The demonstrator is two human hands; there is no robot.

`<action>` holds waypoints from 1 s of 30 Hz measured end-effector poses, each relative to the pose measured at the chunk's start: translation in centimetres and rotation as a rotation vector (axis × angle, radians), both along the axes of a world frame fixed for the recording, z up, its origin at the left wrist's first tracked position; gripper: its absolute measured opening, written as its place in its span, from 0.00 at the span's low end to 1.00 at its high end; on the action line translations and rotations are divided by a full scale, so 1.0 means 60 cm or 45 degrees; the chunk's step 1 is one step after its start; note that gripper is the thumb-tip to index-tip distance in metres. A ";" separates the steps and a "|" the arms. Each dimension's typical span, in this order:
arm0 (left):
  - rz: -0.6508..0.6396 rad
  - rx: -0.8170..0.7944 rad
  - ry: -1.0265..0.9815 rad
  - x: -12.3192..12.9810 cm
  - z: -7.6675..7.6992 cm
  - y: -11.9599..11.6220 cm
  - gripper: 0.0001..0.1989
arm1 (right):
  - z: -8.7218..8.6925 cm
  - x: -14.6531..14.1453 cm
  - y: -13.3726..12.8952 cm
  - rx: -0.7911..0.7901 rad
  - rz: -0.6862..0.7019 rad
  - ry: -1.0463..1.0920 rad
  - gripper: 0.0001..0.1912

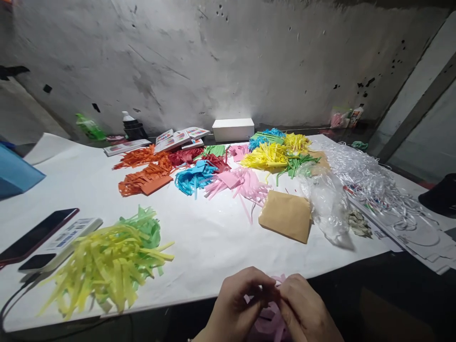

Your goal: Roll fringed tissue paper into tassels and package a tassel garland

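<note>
My left hand (242, 304) and my right hand (304, 306) meet at the table's front edge, low in the view. Both have their fingers pinched together on lilac paper strips (271, 323), which hang down between the hands. A small lilac end pokes up above the fingertips. Much of the paper is hidden behind the fingers. Beyond the hands lies a brown paper envelope (285, 216). To the left is a heap of yellow paper strips (107, 266) over light green strips (142, 228).
Fringed paper bundles, orange (146, 178), blue (195, 178), pink (242, 183) and yellow (267, 156), lie across the white-covered table. A clear plastic bag (327, 204) and white string (370, 180) are at right. A phone (39, 232) and a white device (64, 242) lie left.
</note>
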State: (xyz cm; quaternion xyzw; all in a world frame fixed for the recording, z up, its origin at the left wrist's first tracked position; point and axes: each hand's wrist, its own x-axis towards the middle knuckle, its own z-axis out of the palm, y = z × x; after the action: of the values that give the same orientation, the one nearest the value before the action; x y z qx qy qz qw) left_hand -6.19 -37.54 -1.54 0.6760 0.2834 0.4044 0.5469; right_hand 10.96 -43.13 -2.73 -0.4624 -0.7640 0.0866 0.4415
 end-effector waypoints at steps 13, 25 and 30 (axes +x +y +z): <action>0.020 -0.043 0.131 -0.008 -0.006 0.007 0.07 | -0.024 0.000 0.016 0.411 -0.199 -0.211 0.10; 0.440 0.573 0.487 -0.085 -0.021 0.036 0.06 | -0.089 -0.076 0.063 0.330 -0.186 -0.188 0.07; 0.915 0.834 0.640 -0.232 0.055 0.118 0.09 | -0.040 -0.041 0.157 -0.057 0.003 -0.017 0.18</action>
State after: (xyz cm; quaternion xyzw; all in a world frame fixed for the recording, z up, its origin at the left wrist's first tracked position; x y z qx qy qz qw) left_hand -20.14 -30.46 1.75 0.7474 0.4776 0.4590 0.0507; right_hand 8.50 -33.70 -5.10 -0.4720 -0.7653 0.1011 0.4259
